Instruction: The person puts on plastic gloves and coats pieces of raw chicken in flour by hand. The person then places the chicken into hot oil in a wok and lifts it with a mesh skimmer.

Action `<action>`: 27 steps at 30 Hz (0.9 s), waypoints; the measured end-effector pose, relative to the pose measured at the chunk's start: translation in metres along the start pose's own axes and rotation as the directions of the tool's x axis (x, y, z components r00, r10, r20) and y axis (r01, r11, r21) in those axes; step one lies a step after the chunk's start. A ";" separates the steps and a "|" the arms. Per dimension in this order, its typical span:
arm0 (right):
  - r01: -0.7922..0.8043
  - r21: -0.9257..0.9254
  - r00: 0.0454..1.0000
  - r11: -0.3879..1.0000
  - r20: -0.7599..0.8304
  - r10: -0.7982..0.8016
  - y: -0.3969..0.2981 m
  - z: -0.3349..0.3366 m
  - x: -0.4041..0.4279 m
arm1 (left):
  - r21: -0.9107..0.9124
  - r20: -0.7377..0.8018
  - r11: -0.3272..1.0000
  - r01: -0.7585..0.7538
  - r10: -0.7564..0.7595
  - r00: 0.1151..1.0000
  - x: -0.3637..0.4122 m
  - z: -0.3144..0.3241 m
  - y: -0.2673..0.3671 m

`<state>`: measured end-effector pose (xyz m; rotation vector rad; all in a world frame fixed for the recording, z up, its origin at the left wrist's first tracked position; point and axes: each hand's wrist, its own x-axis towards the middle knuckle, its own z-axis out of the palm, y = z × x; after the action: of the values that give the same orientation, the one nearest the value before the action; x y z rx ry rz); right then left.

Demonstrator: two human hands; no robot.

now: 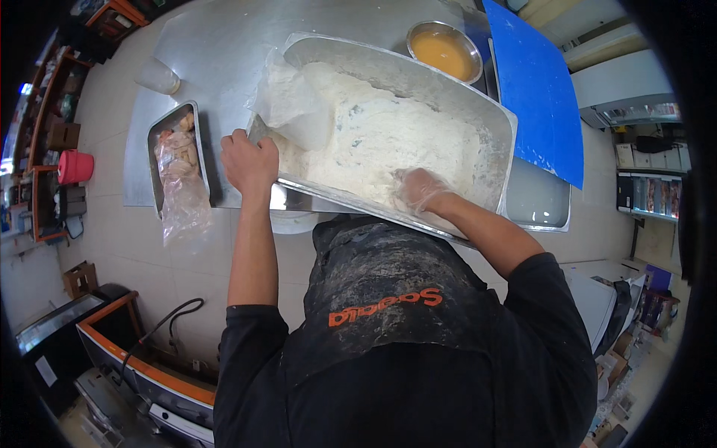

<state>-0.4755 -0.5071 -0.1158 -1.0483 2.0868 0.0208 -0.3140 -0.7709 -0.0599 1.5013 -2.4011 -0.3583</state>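
Observation:
A deep rectangular metal pan (476, 92), set at an angle before me, holds a wide bed of white flour (381, 131). My left hand (250, 161) is closed around the pan's left corner. My right hand (420, 187), in a clear plastic glove, reaches into the flour by the near wall. Its fingertips are partly buried, so whether they hold anything is hidden. At the pan's left end rests a translucent, flour-dusted plastic bag or container (288, 98), partly sunk in the flour.
Left on the steel table (224, 61) are a small metal tray (203, 145) with bagged raw meat pieces (179, 154) and a plastic cup (158, 75). Beyond the pan stands a steel bowl of orange liquid (442, 53). Rightward, a blue board (538, 84) partly covers a tray of cloudy liquid (535, 193).

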 end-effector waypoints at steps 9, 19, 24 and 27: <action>-0.001 0.969 0.995 0.246 -0.023 0.094 0.056 -0.019 -0.036 | -0.019 -0.023 1.000 -0.004 0.004 1.000 0.000 0.000 -0.004; -0.177 -0.145 0.975 0.974 -0.162 0.153 -0.010 -0.027 0.018 | -0.012 -0.001 1.000 0.000 0.000 1.000 -0.002 0.001 -0.002; -0.032 -0.174 0.998 0.984 -0.064 0.021 0.023 -0.015 0.047 | -0.025 0.002 1.000 -0.013 0.013 1.000 0.000 0.002 -0.003; 0.055 -0.092 0.998 0.994 0.018 -0.053 0.046 -0.031 0.021 | -0.025 0.002 1.000 0.001 -0.001 1.000 0.000 0.001 -0.005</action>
<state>-0.5346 -0.5019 -0.1222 -1.1564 2.0596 0.0992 -0.3100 -0.7728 -0.0631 1.4921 -2.3884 -0.3883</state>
